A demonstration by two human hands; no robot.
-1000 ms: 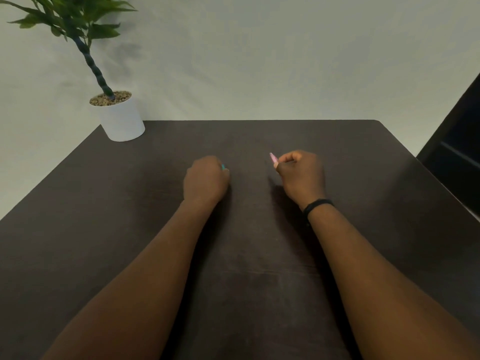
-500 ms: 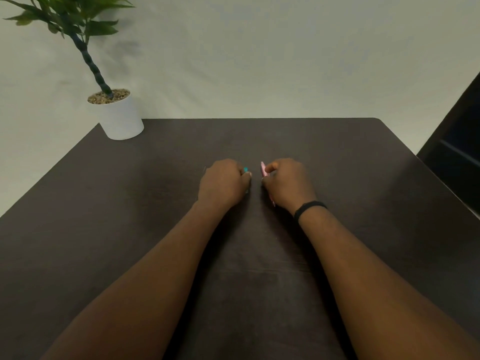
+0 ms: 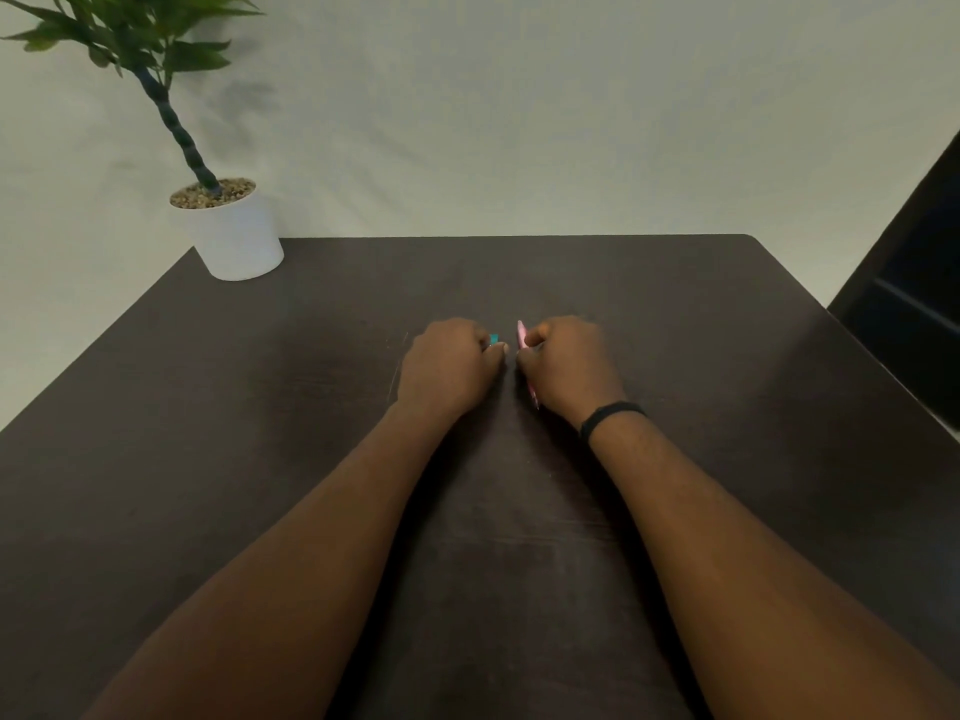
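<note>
Both fists rest side by side at the middle of a dark brown table (image 3: 675,314). My left hand (image 3: 449,366) is curled round a small teal object (image 3: 494,338); only its tip shows past the fingers. My right hand (image 3: 569,368) grips a thin pink pen-like stick (image 3: 521,335), whose upper end pokes out above the thumb and whose lower end shows under the palm. The two hands are a small gap apart, knuckles facing each other. A black band (image 3: 610,414) circles my right wrist.
A white pot (image 3: 236,241) with a green plant (image 3: 135,33) stands on the table's far left corner. A dark piece of furniture (image 3: 914,304) stands off the right edge. A pale wall lies behind the table.
Both hands have moved inward toward each other, closing the gap between them, and slid slightly nearer to me. Each still holds its object.
</note>
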